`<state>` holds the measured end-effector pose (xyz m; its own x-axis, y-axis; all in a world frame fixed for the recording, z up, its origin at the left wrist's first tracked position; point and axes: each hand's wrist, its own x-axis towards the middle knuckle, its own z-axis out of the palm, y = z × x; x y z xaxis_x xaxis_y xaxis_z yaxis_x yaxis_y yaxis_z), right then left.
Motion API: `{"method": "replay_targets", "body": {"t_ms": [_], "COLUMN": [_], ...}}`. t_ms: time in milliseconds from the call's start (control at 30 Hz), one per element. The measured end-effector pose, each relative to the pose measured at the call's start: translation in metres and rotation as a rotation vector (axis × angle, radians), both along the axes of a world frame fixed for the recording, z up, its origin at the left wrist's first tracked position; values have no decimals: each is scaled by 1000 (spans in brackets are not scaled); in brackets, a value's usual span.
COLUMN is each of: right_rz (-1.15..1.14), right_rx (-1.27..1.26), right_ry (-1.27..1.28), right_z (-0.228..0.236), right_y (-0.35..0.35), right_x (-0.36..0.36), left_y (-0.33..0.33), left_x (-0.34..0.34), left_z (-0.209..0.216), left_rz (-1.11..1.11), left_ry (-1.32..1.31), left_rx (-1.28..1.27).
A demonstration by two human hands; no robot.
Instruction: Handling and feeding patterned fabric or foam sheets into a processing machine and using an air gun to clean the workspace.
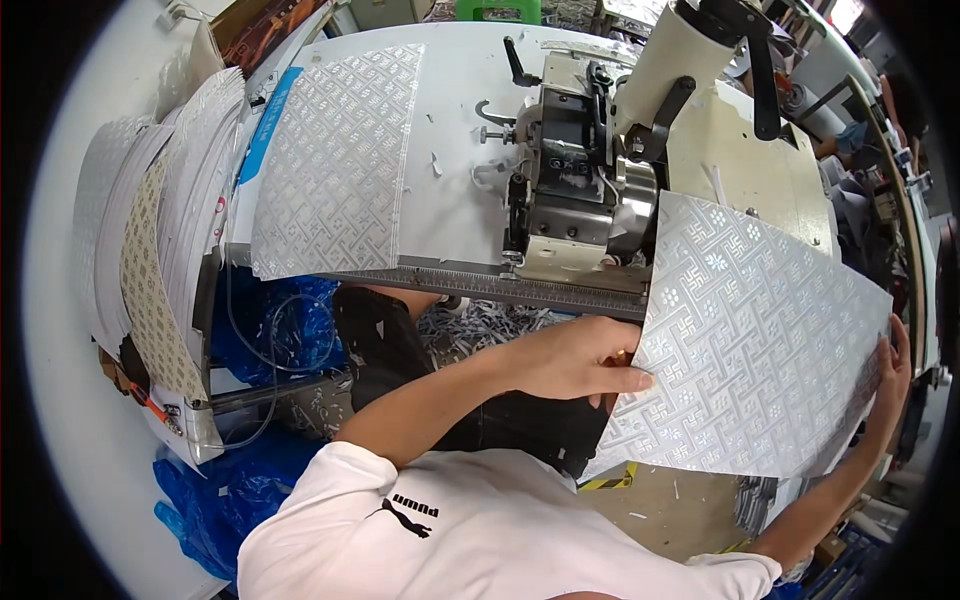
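A large silver sheet with a raised lattice and flower pattern [750, 340] is held up at the right, in front of the machine's right end. My left hand [585, 360] pinches its left edge, thumb on the patterned face and fingers partly hidden behind. At the far right edge, my right hand [893, 370] grips the same sheet, some fingers out of sight behind it. Just beyond the sheet stands a machine with a black and metal head [575, 170]. Similar patterned sheets [335, 160] lie on the white tabletop [460, 130], left of the machine.
A metal ruler rail [520, 290] runs along the table's front edge. Upright bundles of sheets [170, 230] stand at the far left. Blue plastic bags [235, 510] lie below them. Paper shreds [475, 330] cover the floor under the table. A thick cream cylinder [670, 65] rises above the machine.
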<state>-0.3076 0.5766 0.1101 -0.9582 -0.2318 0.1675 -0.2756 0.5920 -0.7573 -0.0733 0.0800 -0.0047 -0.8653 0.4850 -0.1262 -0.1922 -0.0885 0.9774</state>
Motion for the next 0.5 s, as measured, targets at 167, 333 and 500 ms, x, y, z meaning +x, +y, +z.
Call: {"method": "replay_targets", "body": {"t_ms": [167, 333, 500], "right_rz": [241, 794, 849], "right_rx": [476, -144, -202], "right_ry": [515, 100, -142], "right_z": [24, -5, -60], "right_y": [-141, -266, -282], "right_x": [85, 134, 151], "left_y": [-22, -59, -103], "left_x": [34, 89, 127], "left_z": [51, 100, 94], "left_rz": [38, 394, 629], "left_ry": [541, 915, 682], "left_rx": [-618, -793, -774]}}
